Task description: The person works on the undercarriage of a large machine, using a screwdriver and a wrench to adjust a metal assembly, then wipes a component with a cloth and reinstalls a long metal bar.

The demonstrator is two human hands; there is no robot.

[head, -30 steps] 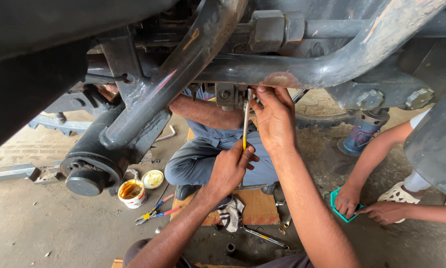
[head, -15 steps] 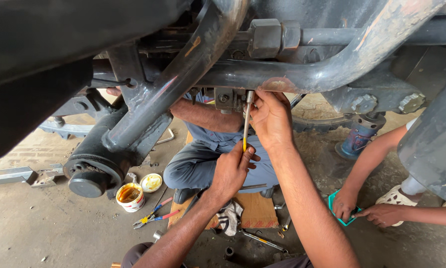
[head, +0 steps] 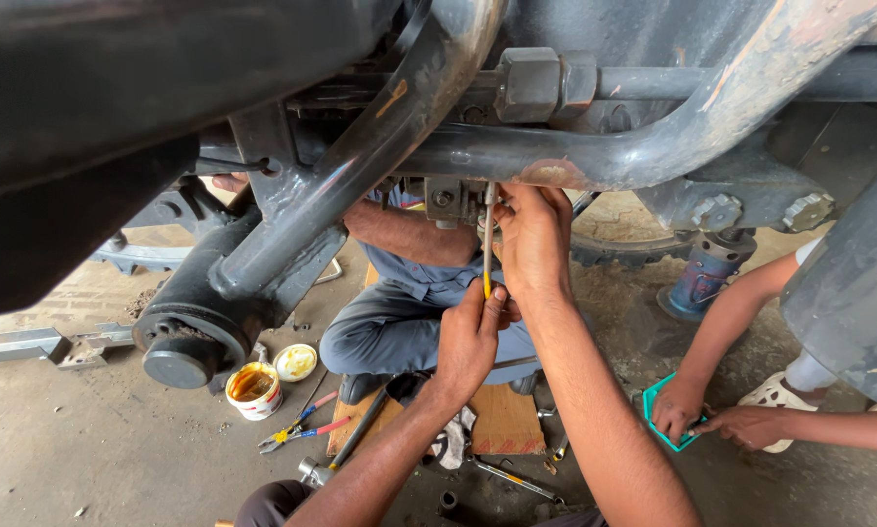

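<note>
Concrete floor (head: 87, 459), stained and dusty, lies under a heavy vehicle whose dark steel tubes (head: 594, 161) and a large nut (head: 531, 83) fill the upper view. Left hand (head: 469, 337) is closed around the lower, yellow end of a thin rod-like tool (head: 488, 244), which stands nearly upright with its top at a small bracket (head: 448, 200) under the tube. Right hand (head: 534, 234) is curled close beside the tool's upper part, fingers bent against the frame; whether it grips the tool I cannot tell. Behind sits another person in blue trousers (head: 399, 317). On the floor stand an open tub of grease (head: 253, 388), its lid (head: 296, 362), pliers (head: 297, 429) and a wooden board (head: 502, 420). At right, someone else's hands hold a teal object (head: 658, 415).
</note>
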